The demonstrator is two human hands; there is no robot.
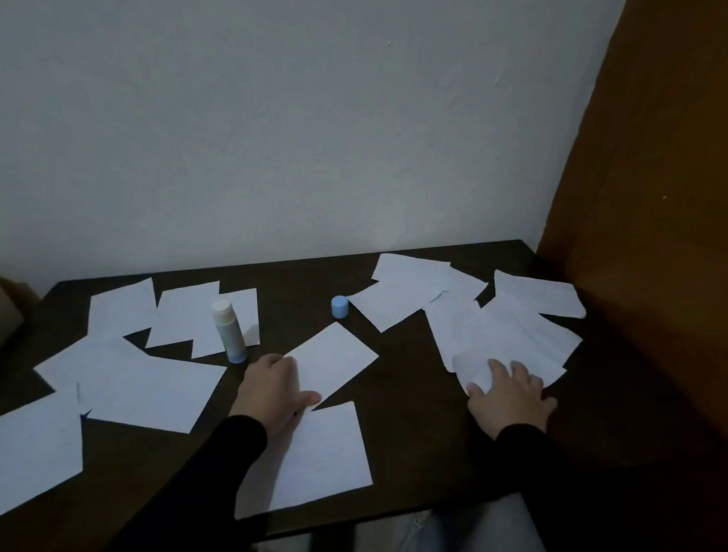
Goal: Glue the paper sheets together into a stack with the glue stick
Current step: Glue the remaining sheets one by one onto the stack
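With the glue stick point(231, 329) uncapped, the spread-fingered right hand point(507, 392) is pressing the loose sheets point(504, 335) while the left hand point(272, 383) is resting flat on the centre sheet point(335, 358), stacking barely begun.

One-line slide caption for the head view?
Left hand on a centre sheet, right hand on the right pile; glue stick uncapped.

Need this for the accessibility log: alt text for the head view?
A person's left hand rests on a white paper sheet at the middle of a dark wooden table, while the right hand lies on a pile of white sheets. An uncapped white glue stick stands upright, its blue cap apart.
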